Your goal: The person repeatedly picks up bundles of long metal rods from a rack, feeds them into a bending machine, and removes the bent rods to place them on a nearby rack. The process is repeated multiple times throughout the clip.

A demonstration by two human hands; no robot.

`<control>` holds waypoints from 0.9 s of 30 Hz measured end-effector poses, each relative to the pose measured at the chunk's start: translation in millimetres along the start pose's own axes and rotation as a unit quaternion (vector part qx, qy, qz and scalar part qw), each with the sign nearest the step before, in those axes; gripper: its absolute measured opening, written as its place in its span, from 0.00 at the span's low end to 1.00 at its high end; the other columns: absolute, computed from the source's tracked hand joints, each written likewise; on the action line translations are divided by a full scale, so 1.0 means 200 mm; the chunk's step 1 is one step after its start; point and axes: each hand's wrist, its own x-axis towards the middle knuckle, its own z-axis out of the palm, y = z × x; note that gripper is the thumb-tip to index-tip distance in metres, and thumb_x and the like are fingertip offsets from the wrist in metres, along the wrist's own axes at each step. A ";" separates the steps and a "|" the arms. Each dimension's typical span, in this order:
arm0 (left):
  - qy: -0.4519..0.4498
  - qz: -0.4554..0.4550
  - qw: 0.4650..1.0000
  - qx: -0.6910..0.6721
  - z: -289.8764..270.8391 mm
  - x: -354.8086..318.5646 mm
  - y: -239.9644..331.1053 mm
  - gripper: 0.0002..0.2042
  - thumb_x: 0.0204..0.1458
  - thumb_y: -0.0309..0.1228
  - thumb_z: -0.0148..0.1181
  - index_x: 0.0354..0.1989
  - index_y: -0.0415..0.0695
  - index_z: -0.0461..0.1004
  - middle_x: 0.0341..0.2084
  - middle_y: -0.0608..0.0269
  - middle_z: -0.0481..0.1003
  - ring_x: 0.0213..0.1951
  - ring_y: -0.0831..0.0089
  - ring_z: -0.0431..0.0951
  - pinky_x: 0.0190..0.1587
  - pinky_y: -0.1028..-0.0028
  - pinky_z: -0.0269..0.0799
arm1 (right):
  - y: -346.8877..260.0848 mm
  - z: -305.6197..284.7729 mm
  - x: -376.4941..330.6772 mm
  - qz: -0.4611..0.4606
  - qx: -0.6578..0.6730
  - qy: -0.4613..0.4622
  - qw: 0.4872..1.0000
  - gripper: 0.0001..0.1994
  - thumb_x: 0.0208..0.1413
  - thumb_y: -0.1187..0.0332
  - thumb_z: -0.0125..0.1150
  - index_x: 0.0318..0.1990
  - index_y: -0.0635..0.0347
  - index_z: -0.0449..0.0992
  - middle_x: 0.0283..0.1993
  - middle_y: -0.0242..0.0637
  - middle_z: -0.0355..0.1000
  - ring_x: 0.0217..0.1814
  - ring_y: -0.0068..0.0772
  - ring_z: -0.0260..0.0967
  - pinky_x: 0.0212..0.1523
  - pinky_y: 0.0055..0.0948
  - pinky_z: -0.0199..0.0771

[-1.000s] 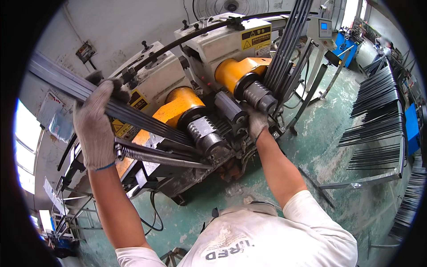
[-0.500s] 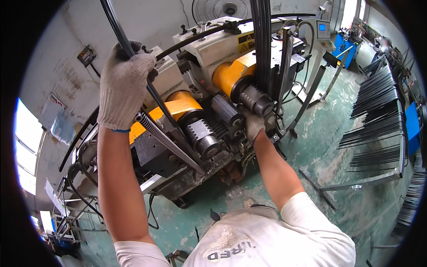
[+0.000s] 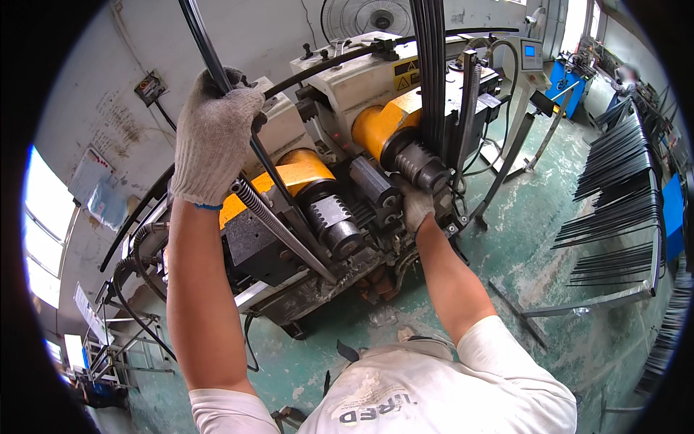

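Observation:
My left hand (image 3: 217, 137), in a knitted grey work glove, is raised and wrapped around some long black metal bars (image 3: 202, 40). The bars slant down past a coil spring (image 3: 264, 213) to the left toothed roller (image 3: 334, 219) of a machine. Lower and to the right, my gloved right hand (image 3: 416, 207) reaches in beside a dark faceted block (image 3: 374, 181), just under the right toothed roller (image 3: 417, 166). Its fingers are hidden among the machine parts. Yellow arms (image 3: 303, 172) hold the rollers. A bundle of black bars (image 3: 429, 72) stands upright behind the right roller.
A control box (image 3: 530, 55) with a small screen stands at the back right. Farther right, a rack (image 3: 625, 293) carries many thin black rods. Hoses (image 3: 134, 253) hang at the machine's left. A fan (image 3: 376, 16) is at the back, and a person (image 3: 626, 83) is far off.
The whole view has shifted slightly, so the scene sits a little farther right. My left hand keeps its grip on the bars, and my right hand remains beside the block.

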 end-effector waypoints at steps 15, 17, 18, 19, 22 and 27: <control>-0.012 0.021 0.999 -0.025 0.00 0.00 -0.03 0.12 0.66 0.31 0.70 0.50 0.36 0.79 0.31 0.67 0.78 0.32 0.78 0.79 0.38 0.73 0.79 | -0.05 0.01 -0.04 0.001 0.018 0.029 0.999 0.23 0.64 0.60 0.77 0.64 0.60 0.86 0.57 0.40 0.85 0.54 0.37 0.82 0.57 0.41 0.82; -0.023 0.023 0.999 -0.022 -0.02 0.01 -0.05 0.14 0.66 0.32 0.71 0.51 0.35 0.79 0.31 0.66 0.78 0.32 0.78 0.79 0.38 0.74 0.79 | -0.07 0.04 -0.06 0.005 0.030 0.034 0.999 0.23 0.64 0.59 0.77 0.63 0.60 0.86 0.57 0.39 0.85 0.55 0.36 0.81 0.58 0.41 0.81; -0.021 0.021 1.000 0.003 -0.02 0.02 -0.04 0.15 0.65 0.33 0.72 0.51 0.35 0.79 0.31 0.66 0.78 0.32 0.78 0.79 0.37 0.74 0.79 | -0.06 0.04 -0.06 -0.004 0.016 0.026 1.000 0.23 0.65 0.60 0.77 0.63 0.60 0.86 0.57 0.39 0.85 0.56 0.36 0.81 0.58 0.41 0.81; -0.018 0.021 0.999 0.030 -0.03 0.03 -0.03 0.16 0.64 0.34 0.72 0.51 0.35 0.79 0.31 0.66 0.78 0.32 0.78 0.79 0.37 0.75 0.79 | -0.06 0.03 -0.05 -0.015 0.004 0.017 1.000 0.23 0.65 0.60 0.77 0.63 0.60 0.86 0.57 0.39 0.85 0.56 0.36 0.81 0.59 0.41 0.80; 0.018 0.028 0.992 0.121 0.00 0.00 0.05 0.19 0.63 0.38 0.74 0.51 0.33 0.80 0.31 0.65 0.79 0.33 0.76 0.80 0.37 0.75 0.78 | -0.07 0.02 -0.05 0.001 0.002 -0.003 1.000 0.27 0.66 0.60 0.76 0.68 0.61 0.82 0.63 0.41 0.83 0.62 0.38 0.79 0.64 0.42 0.78; 0.044 0.037 0.990 0.132 -0.08 0.09 0.06 0.22 0.63 0.39 0.75 0.54 0.31 0.82 0.35 0.59 0.84 0.34 0.73 0.85 0.37 0.74 0.82 | -0.03 0.02 -0.02 -0.043 -0.014 0.000 0.999 0.29 0.65 0.59 0.76 0.71 0.62 0.80 0.66 0.41 0.82 0.64 0.40 0.79 0.65 0.43 0.77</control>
